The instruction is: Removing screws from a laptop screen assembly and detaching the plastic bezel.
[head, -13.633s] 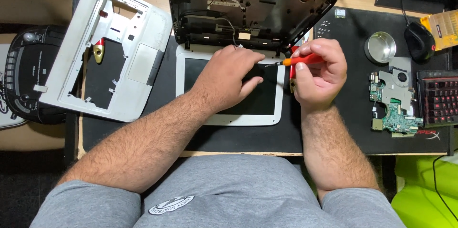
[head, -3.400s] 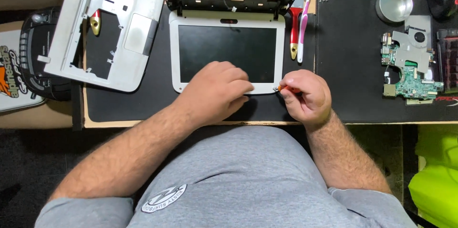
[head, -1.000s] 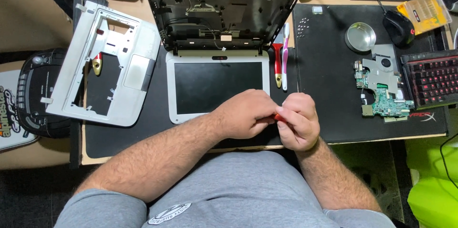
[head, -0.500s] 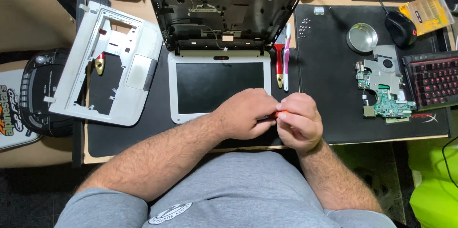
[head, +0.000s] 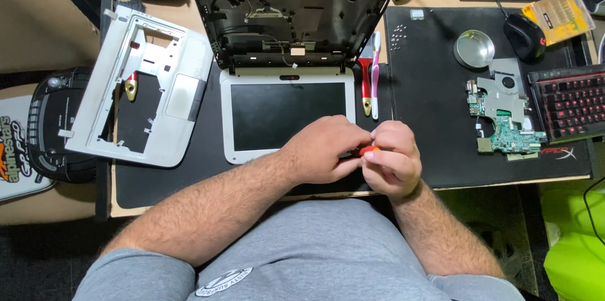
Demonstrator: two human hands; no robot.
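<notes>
Small red-handled screwdriver [head: 367, 149]: pinched in right hand [head: 392, 165], fingers closed round it, long axis pointing left toward left hand [head: 328, 150]. Left hand curled, touching tool tip, resting on lower right corner of white-framed screen panel [head: 287, 114], just ahead.

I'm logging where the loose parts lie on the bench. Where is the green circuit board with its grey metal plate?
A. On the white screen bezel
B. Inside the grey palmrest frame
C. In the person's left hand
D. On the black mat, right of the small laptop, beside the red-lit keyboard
D: the green circuit board with its grey metal plate lies on the black mat, just left of the red-lit keyboard.
</notes>
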